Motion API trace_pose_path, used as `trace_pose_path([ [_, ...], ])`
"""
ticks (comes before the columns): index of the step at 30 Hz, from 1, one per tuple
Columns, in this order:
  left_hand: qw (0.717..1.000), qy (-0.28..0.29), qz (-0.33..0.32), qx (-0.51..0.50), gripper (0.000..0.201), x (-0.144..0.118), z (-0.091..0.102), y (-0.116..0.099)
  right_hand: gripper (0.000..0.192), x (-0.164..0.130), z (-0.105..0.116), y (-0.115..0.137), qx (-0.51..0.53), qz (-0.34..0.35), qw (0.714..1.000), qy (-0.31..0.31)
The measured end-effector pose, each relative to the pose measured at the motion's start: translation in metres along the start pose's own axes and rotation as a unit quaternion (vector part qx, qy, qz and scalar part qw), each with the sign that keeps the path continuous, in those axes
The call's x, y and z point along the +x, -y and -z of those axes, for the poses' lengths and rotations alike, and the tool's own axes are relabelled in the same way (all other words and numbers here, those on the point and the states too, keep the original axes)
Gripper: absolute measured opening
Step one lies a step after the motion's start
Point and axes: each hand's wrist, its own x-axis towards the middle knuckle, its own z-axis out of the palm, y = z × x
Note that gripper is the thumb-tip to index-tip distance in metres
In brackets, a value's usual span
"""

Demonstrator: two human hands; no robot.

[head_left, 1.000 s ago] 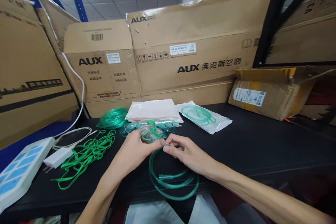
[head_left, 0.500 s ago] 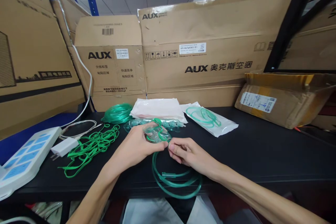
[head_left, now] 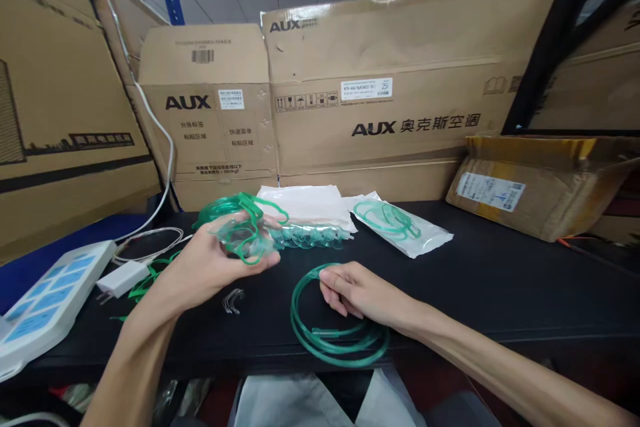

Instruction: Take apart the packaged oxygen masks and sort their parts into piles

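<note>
In the head view my left hand (head_left: pixel 203 263) is closed around a clear oxygen mask (head_left: pixel 245 240) with a green elastic strap, raised above the table left of centre. My right hand (head_left: pixel 357 290) pinches the upper part of a coil of green tubing (head_left: pixel 299 327), which lies at the table's front edge; a connector shows within the loops. Between the hands is a gap. Several thin metal strips (head_left: pixel 232 301) lie below my left hand. Behind the mask, a row of clear mask parts (head_left: pixel 317 235) rests before white packets (head_left: pixel 303 203).
A larger green tubing coil (head_left: pixel 213 210) sits at back left, partly hidden. Green elastic straps (head_left: pixel 145 283), a white charger (head_left: pixel 125 279) and a power strip (head_left: pixel 55 310) are at left. Bagged tubing (head_left: pixel 395 221) lies behind my right hand. A cardboard box (head_left: pixel 530 193) stands at right.
My left hand has moved left and slightly up with the mask, away from my right hand. My right hand stays nearly in place at the tubing. The metal strips have come into view.
</note>
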Motion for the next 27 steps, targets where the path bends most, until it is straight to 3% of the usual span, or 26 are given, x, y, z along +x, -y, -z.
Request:
trace_pose_path([
  [3,0.993,0.066,0.067,0.072,0.059,0.0,0.002,0.004,0.042,0.002,0.0,0.0,-0.033,-0.004,0.999,-0.024],
  [9,0.968,0.168,0.101,0.159,0.038,0.008,-0.013,0.019,0.032,0.004,0.01,0.006,-0.176,0.003,0.98,-0.089],
  [12,0.962,0.169,0.106,0.185,0.04,0.007,-0.013,0.021,0.027,0.006,0.016,0.004,-0.285,0.06,0.945,-0.148],
  [15,0.956,0.168,0.118,0.21,0.039,0.006,-0.014,0.02,0.024,0.009,0.021,-0.001,-0.371,0.089,0.91,-0.164],
  [20,0.948,0.203,0.13,0.207,0.042,0.005,-0.02,0.018,0.025,-0.005,0.034,0.004,-0.395,0.122,0.894,-0.174],
  [22,0.948,0.208,0.128,0.204,0.048,0.006,-0.022,0.018,0.027,-0.023,0.037,0.01,-0.385,0.123,0.901,-0.156],
  [25,0.948,0.209,0.121,0.209,0.054,0.006,-0.024,0.02,0.032,-0.057,0.034,0.015,-0.378,0.092,0.918,-0.079],
  [27,0.951,0.179,0.105,0.229,0.05,0.007,-0.026,0.019,0.036,-0.076,0.03,0.013,-0.389,0.059,0.919,-0.036],
])
